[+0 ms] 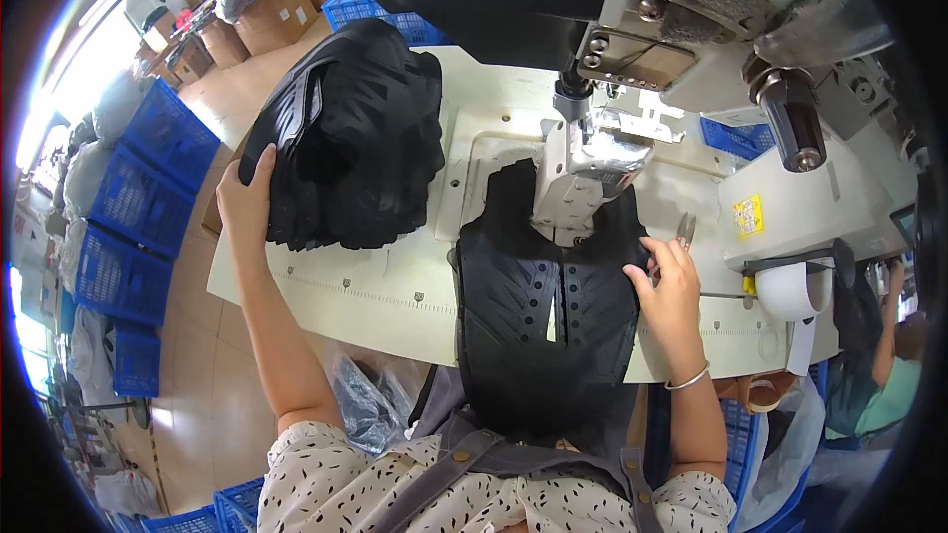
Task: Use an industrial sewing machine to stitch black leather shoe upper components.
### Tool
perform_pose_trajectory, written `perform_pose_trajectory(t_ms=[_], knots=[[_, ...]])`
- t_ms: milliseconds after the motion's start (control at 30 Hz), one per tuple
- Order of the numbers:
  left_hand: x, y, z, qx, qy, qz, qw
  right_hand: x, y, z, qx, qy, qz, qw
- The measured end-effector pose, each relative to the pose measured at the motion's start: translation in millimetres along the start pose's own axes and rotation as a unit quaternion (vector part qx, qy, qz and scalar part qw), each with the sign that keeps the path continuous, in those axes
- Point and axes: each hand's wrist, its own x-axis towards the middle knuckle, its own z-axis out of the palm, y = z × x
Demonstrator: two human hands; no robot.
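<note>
A black shoe upper (504, 326) with two rows of round eyelet holes lies spread under the arm of a sewing machine (583, 163), its near end hanging over the table edge toward me. Beside its right edge is my right hand (673, 298), thumb and fingers apart, their tips touching the upper's border. To the left sits a thick stack of black shoe uppers (360, 153). My left hand (247, 199) is closed on the stack's left side, thumb on top and the other fingers mostly hidden behind it. The needle area is partly hidden by the machine head.
Small metal snips (685, 229) lie on the white machine table (326, 286) just beyond my right hand. Blue crates (143, 197) line the left aisle, with cardboard boxes (272, 20) farther back. A clear plastic bag (367, 405) sits below the table. Another person's arm (887, 336) shows at far right.
</note>
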Motion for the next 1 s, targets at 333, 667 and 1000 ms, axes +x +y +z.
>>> perform_pose_trajectory(t_ms=[333,667,1000], knots=[[-152,66,23,-0.171,-0.197,0.381,0.887,-9,-9,8,-0.178,0.107,-0.112,0.972],[-199,81,63,-0.031,-0.305,0.378,0.874,-3,24,14,0.335,0.086,0.097,0.933],[-198,80,62,-0.035,-0.281,0.368,0.886,-49,-27,-2,0.473,-0.187,0.115,0.853]])
